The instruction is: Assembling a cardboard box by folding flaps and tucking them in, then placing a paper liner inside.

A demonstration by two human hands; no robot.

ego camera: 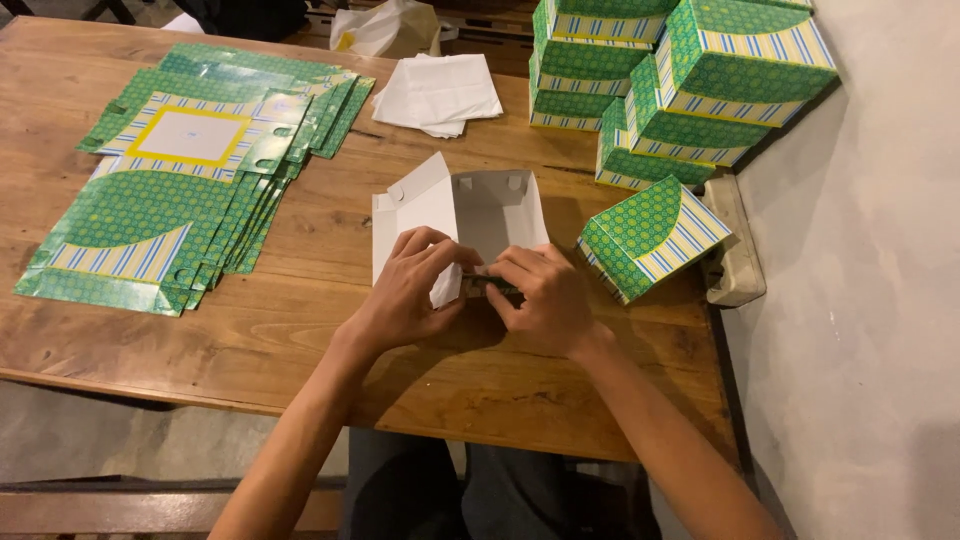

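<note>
Both hands work a half-folded white-lined cardboard box near the middle of the wooden table. The left hand pinches its near-left flap while the right hand presses down on the near edge. A stack of flat green box blanks lies at the left; finished green boxes are piled at the right, one tilted box just beside the right hand.

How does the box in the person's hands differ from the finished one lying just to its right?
The half-folded box stands open, showing its white inside, with both hands pressing its near wall; the finished box is closed and untouched. The half-folded box sits flat on the table; the finished box lies tilted. Both appear to be the same green patterned card.
</note>
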